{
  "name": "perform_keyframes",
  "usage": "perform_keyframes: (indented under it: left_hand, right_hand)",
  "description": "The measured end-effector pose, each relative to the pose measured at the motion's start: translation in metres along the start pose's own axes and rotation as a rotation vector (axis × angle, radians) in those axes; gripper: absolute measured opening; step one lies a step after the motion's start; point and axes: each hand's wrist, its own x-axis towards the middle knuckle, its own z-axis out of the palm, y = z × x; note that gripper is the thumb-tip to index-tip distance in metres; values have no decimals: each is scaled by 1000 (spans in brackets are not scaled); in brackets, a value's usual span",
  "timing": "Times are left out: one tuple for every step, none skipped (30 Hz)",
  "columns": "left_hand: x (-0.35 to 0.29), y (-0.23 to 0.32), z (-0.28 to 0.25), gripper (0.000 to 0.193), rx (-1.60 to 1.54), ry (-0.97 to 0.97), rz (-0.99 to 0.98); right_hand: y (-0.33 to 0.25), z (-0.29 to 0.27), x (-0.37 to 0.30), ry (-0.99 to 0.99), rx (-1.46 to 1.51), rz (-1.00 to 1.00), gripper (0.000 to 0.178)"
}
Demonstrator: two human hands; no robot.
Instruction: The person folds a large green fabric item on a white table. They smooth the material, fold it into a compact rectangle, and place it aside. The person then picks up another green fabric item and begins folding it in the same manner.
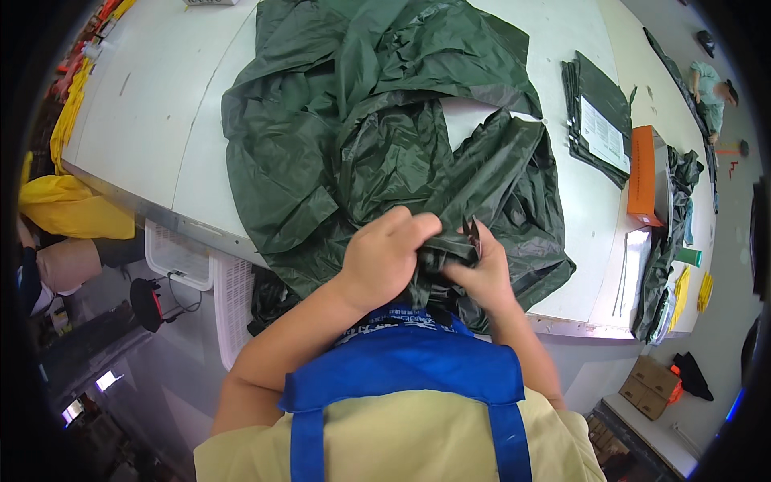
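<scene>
A large dark green garment of thin, shiny rainwear-like fabric (289,153) lies crumpled over the table's near edge, part of it hanging down against my apron. My left hand (384,253) is closed on a bunched fold of it, fingers curled with the thumb side up. Just to the right, my right hand (486,273) holds small dark thread snips (472,231), their blades pointing up and away from me. Its thumb and lower fingers are close to the same bunched fabric and a little blurred. Whether the blades touch the cloth I cannot tell.
The white table (169,88) spreads beneath the garment. At right are a stack of folded green packs (594,112), an orange box (645,173) and more dark green fabric (683,193). Yellow cloth (72,205) and a white plastic basket (233,309) are at left. Another person (708,96) stands far right.
</scene>
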Motion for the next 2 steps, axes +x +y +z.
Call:
perform_keyframes:
  left_hand:
    - [-2, -2, 5, 43, 3, 38, 6]
    - [-7, -1, 6, 43, 0, 33, -2]
  right_hand:
    - [8, -1, 4, 117, -165, -20, 39]
    - [16, -1, 11, 226, -330, -33, 33]
